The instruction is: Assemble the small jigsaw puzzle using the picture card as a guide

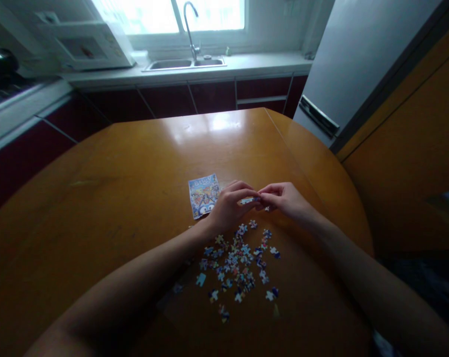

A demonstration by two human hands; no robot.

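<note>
Forearms [127,292] fill the near edge of my head view. Next I log loose puzzle pieces [237,263], scattered on the wooden table [116,163] between the arms. Beyond them, left hand [229,206] and right hand [286,198] meet fingertip to fingertip, both pinching one small puzzle piece [248,200] just above the tabletop. Beside the left hand lies a printed picture card [204,195], flat.
</note>
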